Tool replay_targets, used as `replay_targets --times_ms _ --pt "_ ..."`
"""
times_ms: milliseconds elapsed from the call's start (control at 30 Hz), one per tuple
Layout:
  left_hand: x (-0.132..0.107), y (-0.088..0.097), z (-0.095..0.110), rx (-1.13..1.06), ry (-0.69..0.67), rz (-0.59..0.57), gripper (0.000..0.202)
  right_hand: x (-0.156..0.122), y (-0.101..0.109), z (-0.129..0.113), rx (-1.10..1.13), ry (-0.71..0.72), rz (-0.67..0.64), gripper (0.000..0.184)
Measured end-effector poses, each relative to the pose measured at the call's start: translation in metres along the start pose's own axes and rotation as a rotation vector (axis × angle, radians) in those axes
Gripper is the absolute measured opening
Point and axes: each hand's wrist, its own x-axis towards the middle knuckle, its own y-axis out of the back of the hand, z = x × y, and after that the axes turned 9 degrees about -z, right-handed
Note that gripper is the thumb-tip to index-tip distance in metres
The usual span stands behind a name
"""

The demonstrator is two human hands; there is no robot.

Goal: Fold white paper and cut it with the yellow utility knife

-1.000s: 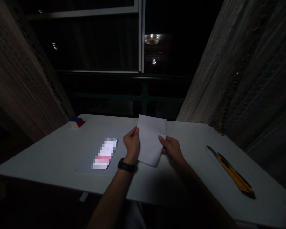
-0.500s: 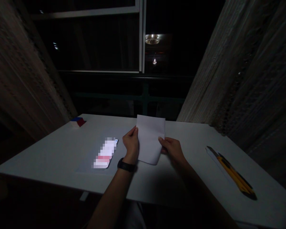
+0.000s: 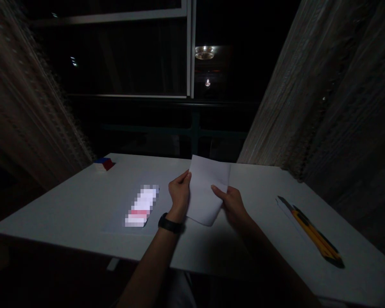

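Note:
Between my two hands is a plain white sheet of paper (image 3: 205,194), held up off the table and slightly tilted. My left hand (image 3: 180,190), with a dark band on its wrist, pinches the paper's left edge between thumb and fingers. On the opposite edge, my right hand (image 3: 232,203) grips with the thumb lying across the front face; its other fingers are mostly hidden behind the paper. Whether the sheet is folded I cannot tell.
On the white table (image 3: 64,201), a lit phone (image 3: 141,207) with a blurred screen lies left of my hands. A blue, red and white cube (image 3: 103,164) sits at the far left. A yellow utility knife (image 3: 314,235) lies on the right, blade out. Curtains (image 3: 276,94) flank a dark window.
The paper has shifted a little to the right and tilted. My right thumb now reaches further over its face, and my left hand has moved slightly right with it.

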Motion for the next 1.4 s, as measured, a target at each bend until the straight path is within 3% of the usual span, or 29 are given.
replay_targets --times_ms 167,400,633,933,1100,1400 --pt "-0.001 -0.002 0.003 -0.01 -0.012 -0.101 0.033 0.001 0.002 0.001 -0.016 0.032 0.076 0.038" --pt "-0.003 -0.002 0.01 0.157 -0.101 -0.241 0.034 0.0 -0.001 -0.005 0.064 0.064 0.145 0.037" --pt "-0.007 -0.004 0.013 0.229 -0.099 -0.234 0.028 0.003 0.002 -0.009 0.128 0.095 0.201 0.034" --pt "-0.007 -0.005 0.015 0.02 0.034 -0.293 0.034 0.01 0.011 -0.008 0.105 0.135 0.255 0.037" --pt "-0.008 -0.007 0.017 0.047 0.043 -0.312 0.037 0.012 0.018 -0.01 0.095 0.122 0.211 0.038" --pt "-0.005 -0.005 0.014 0.018 0.008 -0.223 0.033 0.006 0.012 -0.019 0.131 0.033 0.102 0.035"
